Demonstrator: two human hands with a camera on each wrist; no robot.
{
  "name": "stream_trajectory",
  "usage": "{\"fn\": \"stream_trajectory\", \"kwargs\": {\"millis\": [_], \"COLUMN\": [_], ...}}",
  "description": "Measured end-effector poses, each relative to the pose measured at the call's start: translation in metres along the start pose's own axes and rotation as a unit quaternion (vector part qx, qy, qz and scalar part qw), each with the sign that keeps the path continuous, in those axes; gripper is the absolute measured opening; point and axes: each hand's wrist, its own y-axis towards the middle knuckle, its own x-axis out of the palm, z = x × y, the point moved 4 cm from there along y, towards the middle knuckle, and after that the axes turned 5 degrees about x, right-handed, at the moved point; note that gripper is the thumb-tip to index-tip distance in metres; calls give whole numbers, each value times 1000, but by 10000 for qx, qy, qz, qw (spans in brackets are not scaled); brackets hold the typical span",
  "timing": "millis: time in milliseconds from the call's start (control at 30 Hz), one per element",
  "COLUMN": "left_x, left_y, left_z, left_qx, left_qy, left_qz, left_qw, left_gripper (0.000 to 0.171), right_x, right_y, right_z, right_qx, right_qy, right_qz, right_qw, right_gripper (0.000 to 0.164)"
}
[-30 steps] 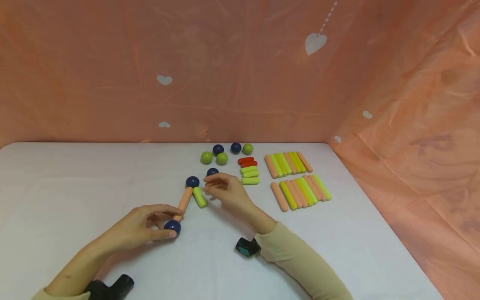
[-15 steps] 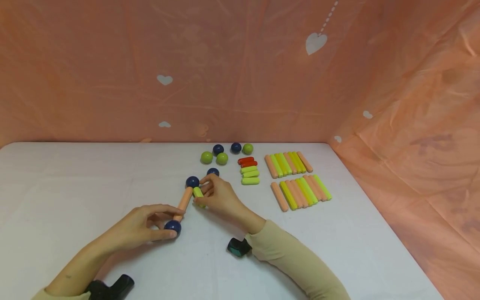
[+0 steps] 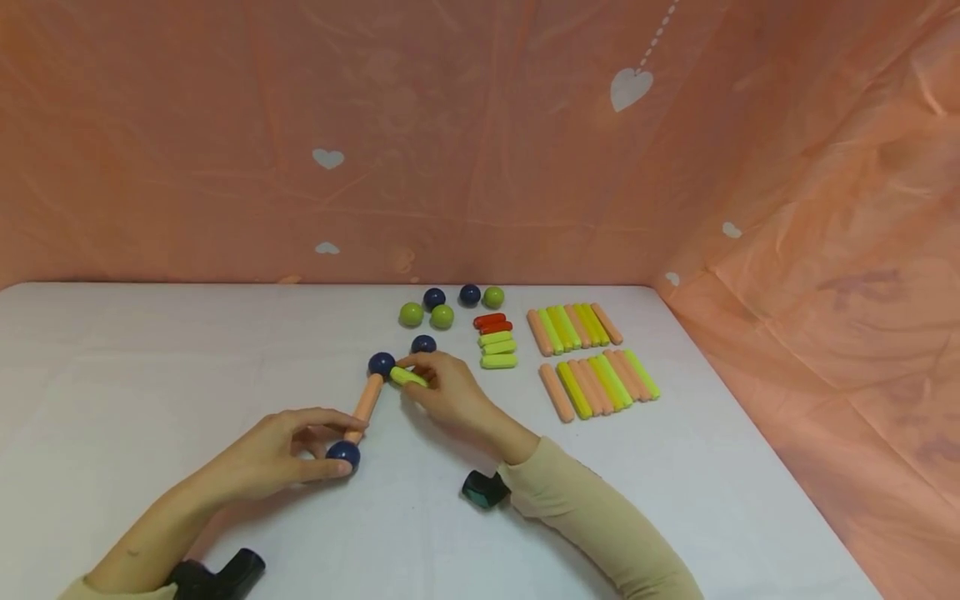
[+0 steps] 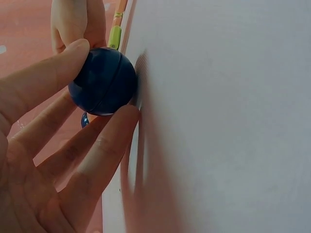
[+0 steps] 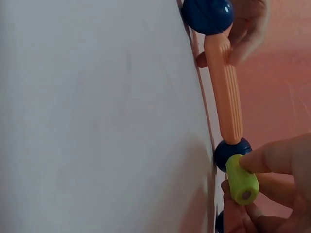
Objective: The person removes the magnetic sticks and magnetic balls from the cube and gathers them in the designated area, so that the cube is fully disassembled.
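My left hand grips the near navy ball between thumb and fingers, with fingertips at the orange rod as well. That long ribbed rod joins this ball to a second navy ball farther from me. My right hand pinches a short lime-green rod between thumb and fingers. One end of the green rod meets the far navy ball; its outer end shows a small grey disc in the right wrist view. A loose navy ball lies just behind the right fingers, partly covered by them.
Green balls and navy balls stand at the back of the white table. Short red rods and short green rods lie right of them. Farther right are two rows of long rods in orange, yellow and green.
My right hand has moved from beside the loose navy ball to the short green rod, taken hold of it and swung its near end to the right. The left hand holds still.
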Motion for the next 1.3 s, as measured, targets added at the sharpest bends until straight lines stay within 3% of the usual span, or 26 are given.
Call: {"fn": "stream_trajectory", "kwargs": {"millis": [233,333,467,600,900,1100,1300], "left_x": [0,0,2,6,4,6,9], "left_y": [0,0,0,0,2,1,1], "left_z": [1,1,1,1,2,3,6], "left_qx": [-87,-87,-81,-63,-6,-216,-17], "left_qy": [115,173,123,-14,-21,-109,-202], "left_qz": [35,56,131,139,59,-47,-145], "left_qw": [9999,9998,9998,9999,10000,9997,9997], "left_gripper": [48,47,47,48,46,41,41], "right_x": [-1,-4,-24,-46,-82,-84,-83], "right_y": [-5,-10,-17,-24,-34,-32,-29], "right_z": [2,6,23,49,72,79,81], "right_qx": [-561,-640,-175,308,147,289,310], "right_qy": [-157,168,879,1046,300,42,-275], "right_qz": [-192,-293,-55,215,790,728,784], "right_qw": [9981,9974,9960,9938,9963,9969,9961], "right_gripper": [34,35,33,29,24,28,29]}}
